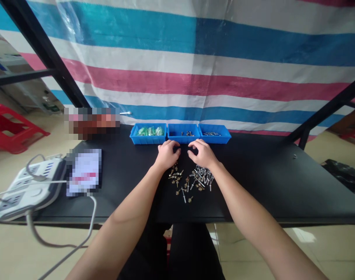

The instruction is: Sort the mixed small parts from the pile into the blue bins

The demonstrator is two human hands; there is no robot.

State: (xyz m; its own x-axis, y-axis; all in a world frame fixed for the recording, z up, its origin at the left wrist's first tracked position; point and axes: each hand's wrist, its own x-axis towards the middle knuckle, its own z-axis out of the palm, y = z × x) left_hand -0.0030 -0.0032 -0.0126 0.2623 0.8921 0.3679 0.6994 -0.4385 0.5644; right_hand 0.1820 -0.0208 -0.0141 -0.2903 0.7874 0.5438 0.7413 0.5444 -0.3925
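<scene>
My left hand [167,154] hovers just in front of the middle blue bin [181,139], its fingers curved and the thumb apart, with nothing seen in it. My right hand [203,153] mirrors it, also curved with a gap between thumb and fingers, in front of where the middle and right blue bins meet. Below the hands, brass-coloured screws [177,179] and silver pop rivets [205,175] lie loose in a mixed pile. A few brass-coloured pieces [189,133] are in the middle bin. The right blue bin [215,139] contains silver rivets [211,133].
The left blue bin [148,140] holds green-and-white pieces [150,131]. A white power strip [28,188] with cables and a blurred phone-like device [84,171] occupy the black table's [261,171] left end. One small metal piece [294,156] lies far right. Black frame posts [326,109] flank the table.
</scene>
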